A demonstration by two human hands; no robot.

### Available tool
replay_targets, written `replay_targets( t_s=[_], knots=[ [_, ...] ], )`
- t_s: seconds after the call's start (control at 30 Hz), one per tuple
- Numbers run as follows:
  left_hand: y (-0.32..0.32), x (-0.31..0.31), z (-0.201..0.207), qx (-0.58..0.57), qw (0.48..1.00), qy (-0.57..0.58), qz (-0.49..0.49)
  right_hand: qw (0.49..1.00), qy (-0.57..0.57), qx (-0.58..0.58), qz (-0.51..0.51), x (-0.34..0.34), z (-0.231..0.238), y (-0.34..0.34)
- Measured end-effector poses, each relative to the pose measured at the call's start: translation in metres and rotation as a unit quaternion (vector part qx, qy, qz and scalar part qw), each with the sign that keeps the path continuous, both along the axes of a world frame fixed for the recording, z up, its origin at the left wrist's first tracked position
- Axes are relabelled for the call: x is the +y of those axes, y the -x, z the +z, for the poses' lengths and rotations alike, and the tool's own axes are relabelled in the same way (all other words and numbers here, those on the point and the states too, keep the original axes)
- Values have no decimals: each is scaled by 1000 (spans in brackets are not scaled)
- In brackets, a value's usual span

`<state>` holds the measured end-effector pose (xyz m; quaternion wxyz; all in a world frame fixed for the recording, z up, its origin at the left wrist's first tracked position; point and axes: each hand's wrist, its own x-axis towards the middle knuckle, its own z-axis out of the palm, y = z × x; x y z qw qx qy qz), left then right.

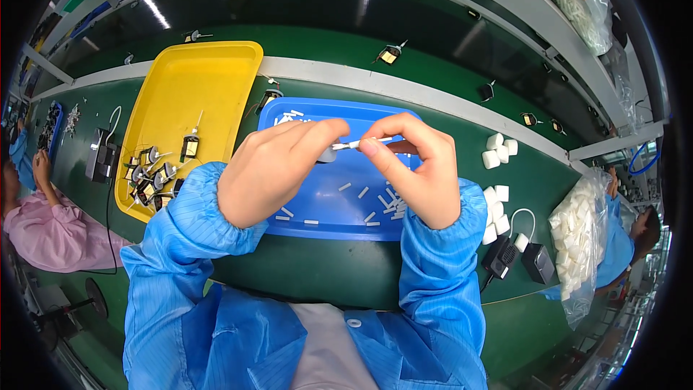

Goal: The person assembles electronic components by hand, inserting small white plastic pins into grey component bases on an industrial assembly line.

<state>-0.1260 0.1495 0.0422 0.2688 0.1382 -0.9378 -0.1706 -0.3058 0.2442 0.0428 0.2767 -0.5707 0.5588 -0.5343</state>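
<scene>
Both my hands meet above the blue tray (325,198). My left hand (271,162) is closed round a small motor; only its grey rounded end (328,155) shows below the fingers, the rest being hidden. From it a thin white shaft points to the right. My right hand (422,162) pinches a small white tube (354,144) between thumb and index finger, at the shaft's tip. Whether the tube is around the shaft or only touching it, I cannot tell. Loose white tubes (393,206) lie scattered in the blue tray, mostly at its right and upper left.
To the left, a yellow tray (209,72) holds several small motors (148,180). A green conveyor (317,40) beyond carries spaced-out motors. On the right stand white cylinders (494,209), black boxes (537,263) and a clear bag (577,238). Other people sit at both sides.
</scene>
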Motion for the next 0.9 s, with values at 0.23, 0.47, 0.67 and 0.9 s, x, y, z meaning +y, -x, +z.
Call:
replay_targets(
  t_s=[0.23,0.47,0.67,0.9],
  knots=[
    [9,1,0,-3,997,82,-8,991,28,131,2,-4,-6,6],
    [36,-24,-20,4,1000,-28,-14,991,-1,96,-96,-11,-17,14],
    [86,-151,-95,-73,953,-246,162,938,-52,282,-193,-15,-36,31],
    [77,-201,-120,-28,973,-133,189,831,-276,472,-106,-11,-91,55]
  ],
)
